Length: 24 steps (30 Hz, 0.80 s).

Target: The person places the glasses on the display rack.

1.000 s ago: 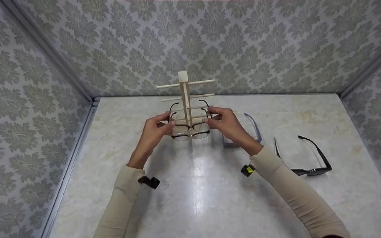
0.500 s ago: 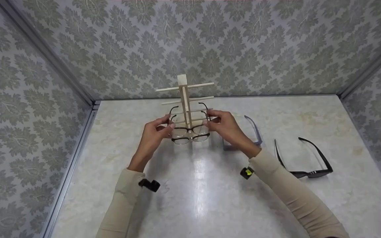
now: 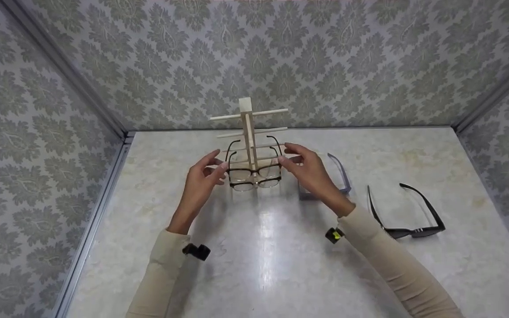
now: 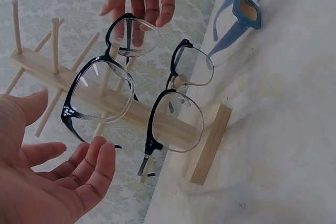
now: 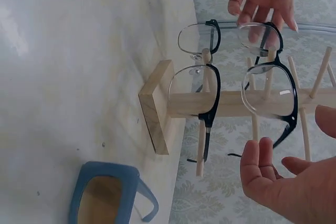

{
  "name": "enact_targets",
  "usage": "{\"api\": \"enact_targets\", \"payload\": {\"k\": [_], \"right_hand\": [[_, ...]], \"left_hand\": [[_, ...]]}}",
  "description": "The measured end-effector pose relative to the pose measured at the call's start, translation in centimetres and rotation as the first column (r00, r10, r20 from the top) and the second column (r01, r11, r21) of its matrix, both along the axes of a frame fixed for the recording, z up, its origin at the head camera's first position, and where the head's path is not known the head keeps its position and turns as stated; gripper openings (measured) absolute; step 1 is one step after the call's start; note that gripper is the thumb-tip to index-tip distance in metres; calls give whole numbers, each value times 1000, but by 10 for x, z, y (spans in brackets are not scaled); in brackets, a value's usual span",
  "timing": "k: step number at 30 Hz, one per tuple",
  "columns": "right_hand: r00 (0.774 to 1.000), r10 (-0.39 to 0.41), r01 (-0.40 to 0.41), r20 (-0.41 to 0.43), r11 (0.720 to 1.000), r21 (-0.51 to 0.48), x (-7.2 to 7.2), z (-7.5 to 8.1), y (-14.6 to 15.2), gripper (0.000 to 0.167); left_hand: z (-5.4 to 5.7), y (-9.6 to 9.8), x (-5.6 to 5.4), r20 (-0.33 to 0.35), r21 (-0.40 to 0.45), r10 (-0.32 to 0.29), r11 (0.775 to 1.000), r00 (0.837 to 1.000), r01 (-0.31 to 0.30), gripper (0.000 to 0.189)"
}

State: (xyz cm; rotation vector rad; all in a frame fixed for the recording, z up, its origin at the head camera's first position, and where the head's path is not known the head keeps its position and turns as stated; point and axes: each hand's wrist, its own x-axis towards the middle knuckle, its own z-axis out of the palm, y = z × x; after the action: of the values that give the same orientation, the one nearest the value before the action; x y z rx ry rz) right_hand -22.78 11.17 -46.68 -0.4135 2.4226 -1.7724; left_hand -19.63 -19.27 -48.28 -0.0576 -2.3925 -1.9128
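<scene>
Two empty, loosely spread hands (image 3: 199,179) (image 3: 310,168) flank upper glasses (image 5: 278,63), table (image 3: 237,274) stretching wide in front.

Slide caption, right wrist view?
Right hand beside two pairs of black-browed eyeglasses on a pale wooden peg stand; blue-framed sunglasses nearby.

Upper glasses (image 4: 100,92): black-browed, clear-bottomed rims, clear lenses, temples unfolded backward, bridge at a front peg of the stand | Lower glasses (image 4: 176,123): similar, just beneath, unfolded, bridge at another peg, facing the same way | Stand (image 3: 246,128): pale wood, post upright on a block base, pegs jutting sideways and frontward
</scene>
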Motion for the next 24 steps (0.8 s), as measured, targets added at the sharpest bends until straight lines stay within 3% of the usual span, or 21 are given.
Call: {"api": "enact_targets", "payload": {"k": [4,7,15,24], "right_hand": [[1000,-25,26,3,1000,-9,8,-3,16,57],[999,-39,39,-8,999,2,12,-9,27,53],[998,-67,67,-8,998,-1,22,-21,49,51],[995,-100,101,-15,994,46,39,-36,69,51]], "left_hand": [[-4,-6,15,-42,-12,54,998,998,-54,43],[-7,-6,25,-55,-13,59,998,997,-60,33],[-13,3,48,-48,-40,-20,999,999,18,30],[-25,15,58,-16,-26,-71,997,997,71,29]]}}
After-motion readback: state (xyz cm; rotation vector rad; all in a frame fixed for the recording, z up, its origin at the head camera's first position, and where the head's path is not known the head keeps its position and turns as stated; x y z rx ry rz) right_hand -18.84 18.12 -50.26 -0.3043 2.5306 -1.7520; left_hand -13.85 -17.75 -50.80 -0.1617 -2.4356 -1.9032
